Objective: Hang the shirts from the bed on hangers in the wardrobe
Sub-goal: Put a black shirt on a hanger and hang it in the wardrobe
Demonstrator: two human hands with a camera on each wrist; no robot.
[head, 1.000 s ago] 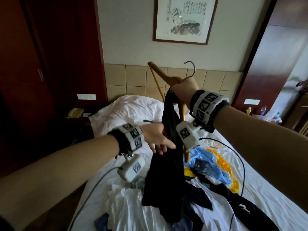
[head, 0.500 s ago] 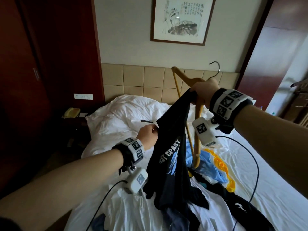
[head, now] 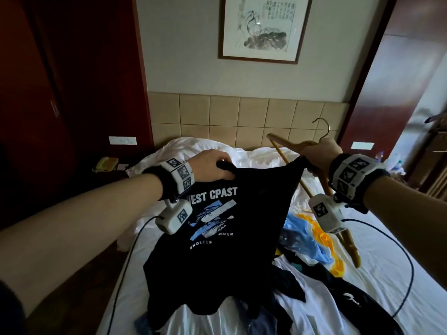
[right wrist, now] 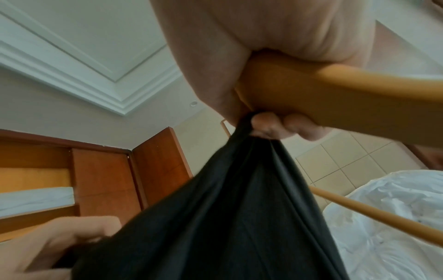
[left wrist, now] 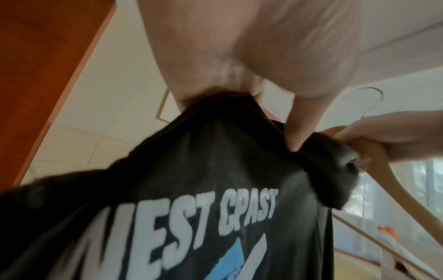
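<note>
The black shirt (head: pixel 217 238) was held up over the bed (head: pixel 399 274), soft, light and floppy, best gripped at its top edge. It was pinched by the left hand (head: pixel 212 169), and by the right hand (head: pixel 319 155) together with the wooden hanger (head: pixel 350 245). A moment earlier it hung bunched; now it was spread wide

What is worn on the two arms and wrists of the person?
Both forearms are bare, with no sleeves in view. The left wrist band and the right wrist band are black straps carrying white blocks printed with black square markers. Under each hangs a white camera box, also marked, with a dark cable.
</note>
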